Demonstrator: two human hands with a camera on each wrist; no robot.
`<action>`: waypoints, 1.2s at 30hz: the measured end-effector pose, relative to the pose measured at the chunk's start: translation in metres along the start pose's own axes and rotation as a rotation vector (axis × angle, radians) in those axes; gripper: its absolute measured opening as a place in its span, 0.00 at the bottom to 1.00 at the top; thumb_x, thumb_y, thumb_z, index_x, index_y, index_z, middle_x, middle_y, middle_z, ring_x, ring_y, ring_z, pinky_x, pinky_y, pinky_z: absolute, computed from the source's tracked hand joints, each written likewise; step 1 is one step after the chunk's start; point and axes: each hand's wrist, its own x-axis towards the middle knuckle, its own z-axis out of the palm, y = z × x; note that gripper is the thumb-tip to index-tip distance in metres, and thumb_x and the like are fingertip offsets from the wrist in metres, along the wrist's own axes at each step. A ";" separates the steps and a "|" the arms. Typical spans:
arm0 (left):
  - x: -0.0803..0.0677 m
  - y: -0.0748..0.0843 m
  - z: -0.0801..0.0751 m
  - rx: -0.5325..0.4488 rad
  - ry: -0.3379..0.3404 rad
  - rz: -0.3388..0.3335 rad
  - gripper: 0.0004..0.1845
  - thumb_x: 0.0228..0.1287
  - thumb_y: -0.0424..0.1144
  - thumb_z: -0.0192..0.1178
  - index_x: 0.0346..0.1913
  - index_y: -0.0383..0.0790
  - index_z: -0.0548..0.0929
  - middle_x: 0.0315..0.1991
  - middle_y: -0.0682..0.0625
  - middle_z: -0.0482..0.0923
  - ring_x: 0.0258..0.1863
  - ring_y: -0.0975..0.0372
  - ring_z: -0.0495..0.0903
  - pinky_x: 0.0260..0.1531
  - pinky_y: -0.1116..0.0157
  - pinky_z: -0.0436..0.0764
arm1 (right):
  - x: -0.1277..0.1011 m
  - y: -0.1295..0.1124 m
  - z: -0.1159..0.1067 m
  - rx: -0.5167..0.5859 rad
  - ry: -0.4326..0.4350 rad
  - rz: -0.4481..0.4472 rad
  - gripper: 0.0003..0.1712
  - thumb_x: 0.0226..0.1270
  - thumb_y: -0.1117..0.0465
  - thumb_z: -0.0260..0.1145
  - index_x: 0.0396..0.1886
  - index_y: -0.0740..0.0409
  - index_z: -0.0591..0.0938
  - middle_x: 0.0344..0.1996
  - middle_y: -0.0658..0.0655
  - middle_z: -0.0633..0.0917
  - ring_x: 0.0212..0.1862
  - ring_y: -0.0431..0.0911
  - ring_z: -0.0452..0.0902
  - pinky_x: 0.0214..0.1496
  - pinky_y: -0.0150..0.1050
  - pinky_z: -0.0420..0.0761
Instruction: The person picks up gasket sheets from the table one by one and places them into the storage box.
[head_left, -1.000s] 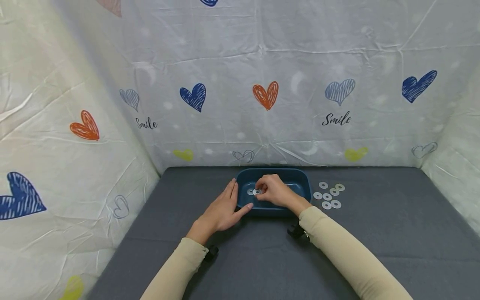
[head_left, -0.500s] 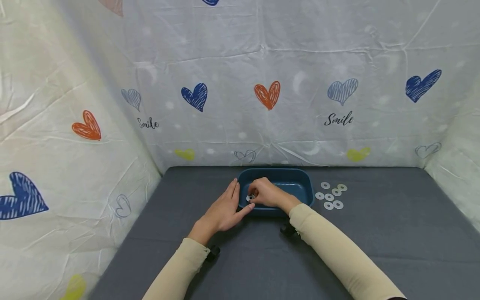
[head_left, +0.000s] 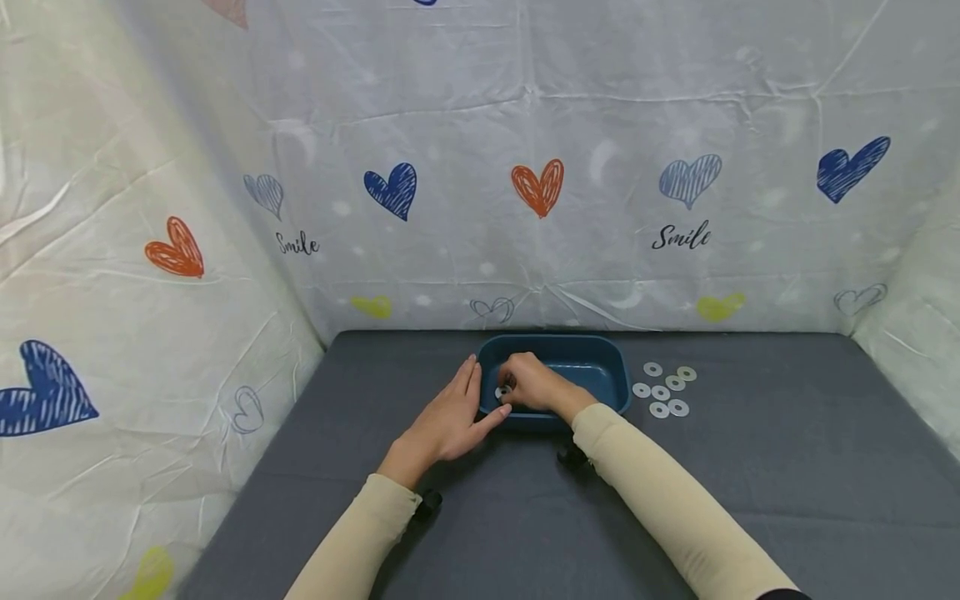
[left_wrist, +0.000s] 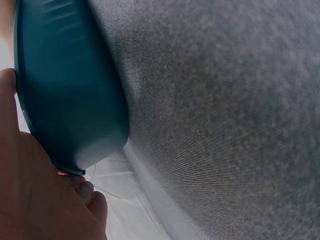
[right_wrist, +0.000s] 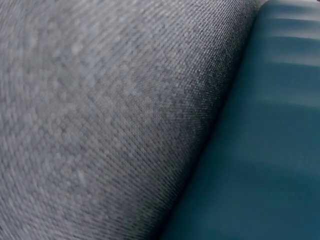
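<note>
Backdrop (head_left: 465,125) reads "Smile" twice; right hand (head_left: 538,385) pinches disc (head_left: 500,392) inside tray (head_left: 588,375).

right fingers (head_left: 513,368) | shifted left | nearer blue tray's (head_left: 592,377) left end

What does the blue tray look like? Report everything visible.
The blue tray is a rounded, open rectangle, smooth and plastic-looking, with a slight rim. It stands upright on grey cloth, lengthwise along the cloth's back edge. The left hand rests against its left end; the right hand reaches inside there, at a white ring.
</note>
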 end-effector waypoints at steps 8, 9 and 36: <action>0.000 0.001 -0.001 0.005 -0.001 -0.009 0.55 0.72 0.76 0.32 0.82 0.33 0.42 0.84 0.41 0.34 0.82 0.51 0.44 0.76 0.51 0.57 | -0.002 0.000 0.000 0.047 0.003 0.036 0.15 0.66 0.67 0.73 0.51 0.67 0.86 0.45 0.62 0.84 0.40 0.48 0.84 0.43 0.40 0.85; 0.001 0.001 -0.001 0.004 -0.001 -0.009 0.55 0.72 0.76 0.32 0.82 0.33 0.42 0.84 0.41 0.34 0.82 0.51 0.44 0.76 0.51 0.57 | -0.002 0.000 0.000 0.054 0.004 0.038 0.15 0.66 0.68 0.72 0.51 0.68 0.86 0.45 0.62 0.83 0.41 0.49 0.84 0.44 0.40 0.85; 0.002 -0.001 0.000 -0.010 0.012 -0.006 0.57 0.70 0.79 0.32 0.82 0.33 0.43 0.84 0.41 0.34 0.82 0.50 0.42 0.76 0.48 0.55 | -0.085 0.006 -0.055 0.067 0.045 -0.062 0.14 0.71 0.60 0.69 0.53 0.61 0.86 0.50 0.57 0.82 0.49 0.52 0.83 0.49 0.41 0.84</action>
